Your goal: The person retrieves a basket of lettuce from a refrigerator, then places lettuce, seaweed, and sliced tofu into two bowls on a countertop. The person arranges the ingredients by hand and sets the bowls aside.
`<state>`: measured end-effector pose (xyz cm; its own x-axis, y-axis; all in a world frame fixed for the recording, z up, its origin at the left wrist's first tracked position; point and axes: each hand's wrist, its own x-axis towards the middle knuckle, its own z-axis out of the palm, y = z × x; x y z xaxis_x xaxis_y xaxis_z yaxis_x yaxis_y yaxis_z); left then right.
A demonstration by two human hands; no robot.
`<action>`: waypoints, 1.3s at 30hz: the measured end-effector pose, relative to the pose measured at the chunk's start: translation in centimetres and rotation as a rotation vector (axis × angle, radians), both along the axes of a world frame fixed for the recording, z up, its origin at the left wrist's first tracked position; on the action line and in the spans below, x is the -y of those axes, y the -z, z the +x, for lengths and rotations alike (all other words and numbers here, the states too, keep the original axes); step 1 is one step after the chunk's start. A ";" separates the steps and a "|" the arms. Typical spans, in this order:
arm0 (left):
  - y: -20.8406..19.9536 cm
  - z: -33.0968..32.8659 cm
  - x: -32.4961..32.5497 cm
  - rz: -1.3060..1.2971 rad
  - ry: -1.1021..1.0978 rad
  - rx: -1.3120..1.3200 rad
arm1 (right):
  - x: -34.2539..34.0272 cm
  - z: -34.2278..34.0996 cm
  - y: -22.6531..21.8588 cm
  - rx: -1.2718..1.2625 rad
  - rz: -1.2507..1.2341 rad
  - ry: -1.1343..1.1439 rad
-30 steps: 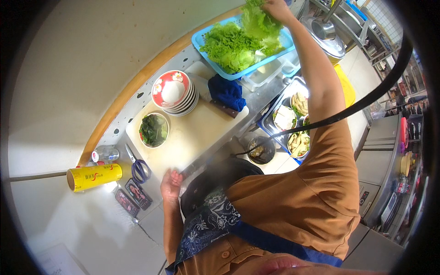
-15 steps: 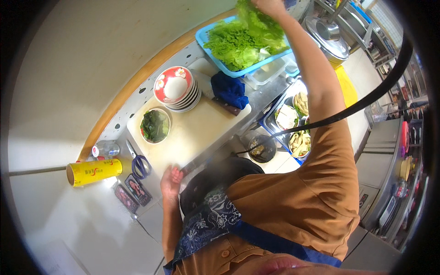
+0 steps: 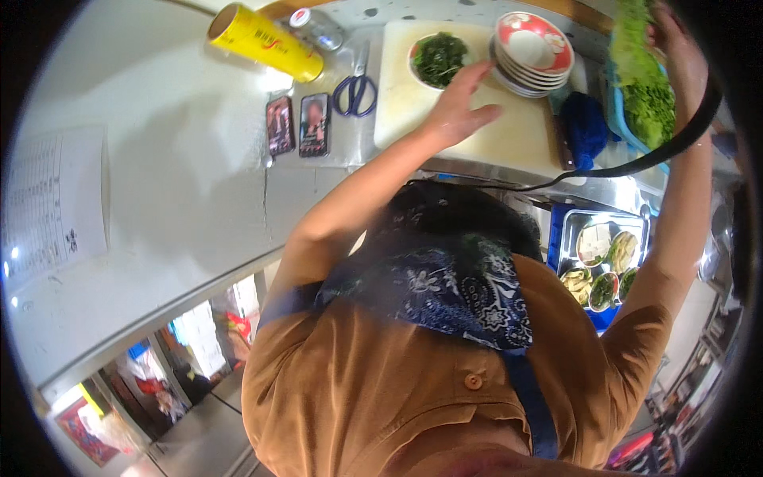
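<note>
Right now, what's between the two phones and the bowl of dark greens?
The scissors, then a bare margin of the cutting board; the head view shows it.

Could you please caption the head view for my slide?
Right hand holds lettuce; left hand is open near the greens bowl.

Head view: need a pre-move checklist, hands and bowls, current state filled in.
1. Right hand has the lettuce leaf in its grip: ok.
2. Left hand free: ok, fingers spread, holding nothing.
3. Left hand clear of the greens bowl: cannot tell, fingers too close to it in this view.
4. Bowl stack standing on the cutting board: ok.
5. Scissors off the board: ok, lying beside it.
6. View of the right forearm unobstructed: not ok, black cable crosses in front.
</note>
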<state>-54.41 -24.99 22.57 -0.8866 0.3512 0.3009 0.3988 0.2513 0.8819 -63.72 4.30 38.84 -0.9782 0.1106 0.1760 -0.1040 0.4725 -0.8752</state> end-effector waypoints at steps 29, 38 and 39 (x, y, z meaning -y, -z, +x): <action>4.9 3.2 14.1 1.546 0.074 0.987 | 24.8 6.3 17.0 -0.516 0.367 -0.916; 3.9 6.2 12.7 1.552 -0.071 0.841 | 26.0 7.5 18.9 -0.518 0.303 -0.803; 3.7 6.2 12.7 1.613 -0.110 0.897 | 26.2 7.7 19.0 -0.486 0.286 -0.793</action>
